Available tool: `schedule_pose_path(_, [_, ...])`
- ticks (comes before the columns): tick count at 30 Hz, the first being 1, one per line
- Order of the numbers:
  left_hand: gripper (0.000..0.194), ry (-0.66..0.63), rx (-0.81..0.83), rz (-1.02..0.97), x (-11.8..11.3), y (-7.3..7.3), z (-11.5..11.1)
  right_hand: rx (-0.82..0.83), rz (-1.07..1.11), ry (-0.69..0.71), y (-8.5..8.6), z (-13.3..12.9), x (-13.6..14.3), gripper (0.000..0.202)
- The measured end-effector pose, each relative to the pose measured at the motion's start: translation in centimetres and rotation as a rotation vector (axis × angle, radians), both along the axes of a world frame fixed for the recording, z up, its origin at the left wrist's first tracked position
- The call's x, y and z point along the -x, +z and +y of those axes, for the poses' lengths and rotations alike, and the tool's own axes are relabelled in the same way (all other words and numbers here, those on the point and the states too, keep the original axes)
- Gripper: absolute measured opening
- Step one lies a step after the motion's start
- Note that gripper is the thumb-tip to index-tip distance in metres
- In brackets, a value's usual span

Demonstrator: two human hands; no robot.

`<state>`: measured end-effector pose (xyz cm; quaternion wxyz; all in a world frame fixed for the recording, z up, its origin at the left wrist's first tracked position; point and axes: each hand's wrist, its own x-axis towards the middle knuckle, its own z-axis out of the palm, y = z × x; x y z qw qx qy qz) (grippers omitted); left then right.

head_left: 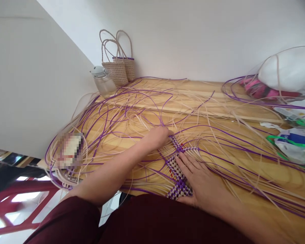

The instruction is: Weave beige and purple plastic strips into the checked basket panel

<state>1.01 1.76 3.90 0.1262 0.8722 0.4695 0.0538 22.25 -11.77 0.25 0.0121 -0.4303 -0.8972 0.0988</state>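
Observation:
A woven piece (175, 166) of purple and cream strips lies on the wooden table near my body, its long loose strands fanning out to both sides. My right hand (195, 173) rests flat on the weave, fingers stretched out and pointing to the upper left. At the far tip of the weave, my left hand (160, 137) is closed, with fingers pressed together by the strands there. What it pinches is hidden behind the hand. Purple strands (165, 118) rise just beyond it.
Two small woven baskets (118, 71) with looped handles stand against the wall beside a lidded jar (104, 83). Loose strands cover much of the wooden table (178, 86). On the right lie a white plastic bag (289, 73) and green-corded packets (293, 142). A red chair (17, 203) stands below left.

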Motion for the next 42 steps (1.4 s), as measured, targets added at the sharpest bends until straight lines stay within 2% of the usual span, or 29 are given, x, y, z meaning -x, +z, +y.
schedule_pose_path(2, [0.021,-0.007,-0.006,0.002,-0.3,-0.1,0.6,0.018,0.000,0.017,0.2,0.2,0.0,0.113])
schedule_pose_path(7, [0.031,-0.092,-0.091,-0.094,-0.6,-0.8,2.1,0.099,0.062,0.030,0.6,0.8,-0.7,0.097])
schedule_pose_path(11, [0.028,-0.098,-0.057,-0.186,-0.7,-1.1,2.4,0.143,0.144,0.039,0.2,1.1,-1.3,0.090])
schedule_pose_path(14, [0.027,-0.027,0.036,-0.260,-0.7,-1.3,2.2,0.174,0.176,0.053,0.0,1.4,-1.3,0.092])
schedule_pose_path(17, [0.029,0.035,0.211,-0.373,-0.5,-1.5,2.2,0.216,0.190,0.063,0.0,1.7,-1.1,0.096])
schedule_pose_path(20, [0.032,0.008,0.378,-0.394,-0.2,-1.7,2.3,0.251,0.223,0.057,0.2,1.9,-1.1,0.096])
schedule_pose_path(22, [0.031,-0.026,0.429,-0.384,-0.1,-1.9,2.3,0.262,0.256,0.046,0.3,1.8,-1.2,0.095])
schedule_pose_path(26, [0.030,-0.007,0.373,-0.410,-0.2,-2.2,2.2,0.266,0.288,0.038,0.4,1.6,-1.1,0.096])
schedule_pose_path(32, [0.028,0.040,0.256,-0.336,-0.5,-2.2,1.7,0.294,0.272,0.014,1.1,1.8,-0.8,0.104])
schedule_pose_path(36, [0.026,0.053,0.224,-0.357,-0.6,-2.2,1.3,0.281,0.252,0.051,1.3,2.1,-0.8,0.089])
schedule_pose_path(42, [0.026,0.053,0.164,-0.464,-0.1,-2.6,0.4,0.208,0.241,0.070,0.8,1.7,-0.5,0.062])
